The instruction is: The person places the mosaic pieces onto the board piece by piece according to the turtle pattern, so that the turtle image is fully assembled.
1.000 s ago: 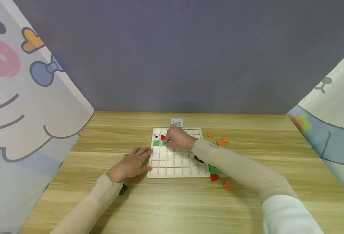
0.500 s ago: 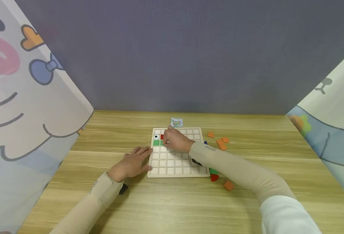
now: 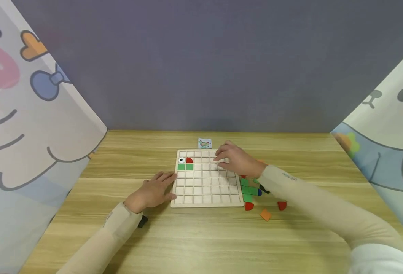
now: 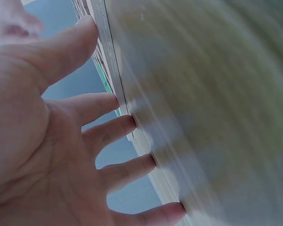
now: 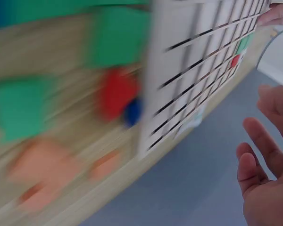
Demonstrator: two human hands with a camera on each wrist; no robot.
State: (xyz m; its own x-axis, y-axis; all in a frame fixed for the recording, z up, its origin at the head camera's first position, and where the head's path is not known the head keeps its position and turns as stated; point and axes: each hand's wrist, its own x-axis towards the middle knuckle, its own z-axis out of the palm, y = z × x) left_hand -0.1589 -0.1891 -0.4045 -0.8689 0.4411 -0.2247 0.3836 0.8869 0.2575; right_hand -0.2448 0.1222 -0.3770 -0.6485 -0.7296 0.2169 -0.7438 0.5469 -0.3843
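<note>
A pale wooden grid board (image 3: 206,189) lies on the table. In its upper left cells sit a white eye tile (image 3: 182,160), a red quarter-circle tile (image 3: 189,160) and two green square tiles (image 3: 181,167). My left hand (image 3: 152,191) rests by the board's left edge, thumb and index finger touching it and the other fingertips on the table, as the left wrist view shows. Above the board's upper right part hovers my right hand (image 3: 239,160), its fingers loosely bent with nothing between them. It hides some cells and loose tiles behind it.
Loose green tiles (image 3: 247,198), red quarter-circles (image 3: 282,206), an orange tile (image 3: 265,215) and a partly covered blue piece (image 3: 259,192) lie right of the board. Behind the board lies a small printed card (image 3: 204,143). A grey wall (image 3: 215,68) rises beyond the table.
My right hand has left the second green square tile lying in its cell and moved right across the board, its fingers spreading apart. My left hand stays by the left edge.
</note>
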